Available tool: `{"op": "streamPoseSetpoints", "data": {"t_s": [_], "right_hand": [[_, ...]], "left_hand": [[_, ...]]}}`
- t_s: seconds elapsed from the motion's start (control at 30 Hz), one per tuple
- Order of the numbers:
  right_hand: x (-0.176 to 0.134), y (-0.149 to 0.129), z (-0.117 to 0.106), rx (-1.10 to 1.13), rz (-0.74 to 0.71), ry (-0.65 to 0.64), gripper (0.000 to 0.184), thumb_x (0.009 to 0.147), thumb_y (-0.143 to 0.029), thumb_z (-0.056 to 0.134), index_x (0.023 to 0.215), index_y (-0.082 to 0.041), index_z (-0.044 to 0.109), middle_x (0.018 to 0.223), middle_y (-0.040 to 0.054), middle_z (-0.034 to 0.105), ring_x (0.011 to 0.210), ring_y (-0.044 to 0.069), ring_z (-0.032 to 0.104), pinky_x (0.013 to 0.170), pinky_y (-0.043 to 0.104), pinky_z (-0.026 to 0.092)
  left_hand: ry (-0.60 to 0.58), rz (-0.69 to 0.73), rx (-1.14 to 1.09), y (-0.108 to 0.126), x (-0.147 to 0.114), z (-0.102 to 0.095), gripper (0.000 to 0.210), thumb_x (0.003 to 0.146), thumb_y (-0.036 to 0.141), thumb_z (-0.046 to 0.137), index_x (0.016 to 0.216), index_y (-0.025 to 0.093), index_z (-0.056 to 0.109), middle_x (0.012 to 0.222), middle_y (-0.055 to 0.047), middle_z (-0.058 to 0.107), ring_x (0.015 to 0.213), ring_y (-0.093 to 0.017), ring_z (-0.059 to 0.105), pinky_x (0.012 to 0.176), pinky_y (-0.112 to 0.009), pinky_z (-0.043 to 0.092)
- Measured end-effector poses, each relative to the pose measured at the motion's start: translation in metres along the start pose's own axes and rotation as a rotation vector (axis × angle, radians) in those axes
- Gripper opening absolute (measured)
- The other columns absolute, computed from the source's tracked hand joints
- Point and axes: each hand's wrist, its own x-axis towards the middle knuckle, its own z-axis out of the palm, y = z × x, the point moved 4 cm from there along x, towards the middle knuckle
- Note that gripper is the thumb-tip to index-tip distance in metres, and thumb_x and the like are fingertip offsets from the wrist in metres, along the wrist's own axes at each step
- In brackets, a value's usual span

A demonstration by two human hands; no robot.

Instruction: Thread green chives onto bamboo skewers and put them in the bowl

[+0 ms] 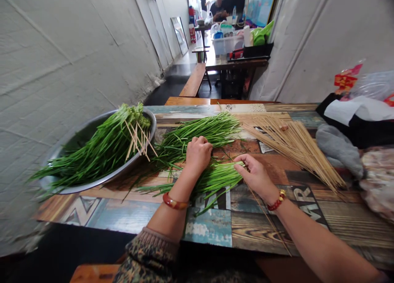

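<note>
Right hand (255, 175), mine: pinching chives (220, 178) at their pale ends. Left hand (198, 153), mine: curled over chives, grip hidden from me.

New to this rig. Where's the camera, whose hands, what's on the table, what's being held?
No machine here: one person works bare-handed, and the single picture comes from a camera on their head, looking forward and down.

On the patterned table, a metal bowl at the left holds green stalks with thin sticks among them. More sticks are spread at the right, and a farther bunch of stalks lies mid-table.

The left hand is curled over the nearer bunch; its fingers' grip is hidden. The right hand has its fingers at that bunch's pale ends; how firmly they grip isn't clear.
</note>
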Motion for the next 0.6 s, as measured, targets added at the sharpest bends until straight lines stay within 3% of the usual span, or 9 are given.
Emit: {"op": "streamPoseSetpoints", "data": {"t_s": [0.1, 0.33, 0.5, 0.6], "right_hand": [[-0.0001, 0.0, 0.0003, 0.009, 0.008, 0.0, 0.018, 0.082, -0.033, 0.056, 0.091, -0.017, 0.058, 0.077, 0.0013, 0.059, 0.066, 0.014, 0.054, 0.061, 0.026, 0.043], [0.0003, 0.002, 0.0008, 0.004, -0.009, 0.001, 0.018, 0.083, -0.033, 0.055, 0.092, -0.018, 0.058, 0.077, 0.0008, 0.058, 0.066, 0.014, 0.053, 0.061, 0.026, 0.043], [0.0007, 0.0053, 0.0011, 0.005, -0.015, -0.001, 0.019, 0.083, -0.034, 0.056, 0.092, -0.018, 0.058, 0.077, 0.0011, 0.059, 0.065, 0.014, 0.053, 0.061, 0.026, 0.043], [0.0013, 0.0059, 0.0012, -0.004, -0.018, 0.001, 0.018, 0.082, -0.034, 0.056, 0.092, -0.018, 0.059, 0.077, 0.0009, 0.06, 0.066, 0.014, 0.053, 0.061, 0.026, 0.043]], "left_hand": [[0.017, 0.036, -0.028, 0.0029, -0.0004, -0.0016, 0.02, 0.087, 0.025, 0.052, 0.081, 0.021, 0.071, 0.099, -0.006, 0.063, 0.094, -0.022, 0.05, 0.076, -0.035, 0.038], [0.008, -0.015, 0.049, 0.0001, 0.0001, 0.0044, 0.022, 0.088, 0.025, 0.049, 0.097, 0.024, 0.069, 0.1, -0.008, 0.063, 0.094, -0.025, 0.049, 0.073, -0.036, 0.036], [0.004, -0.022, 0.076, 0.0011, 0.0, 0.0068, 0.023, 0.089, 0.029, 0.047, 0.088, 0.022, 0.07, 0.095, -0.009, 0.063, 0.092, -0.025, 0.049, 0.071, -0.036, 0.035], [0.031, 0.001, 0.051, 0.0046, -0.0003, 0.003, 0.021, 0.088, 0.029, 0.05, 0.095, 0.023, 0.069, 0.099, -0.008, 0.063, 0.094, -0.024, 0.049, 0.073, -0.036, 0.035]]}}
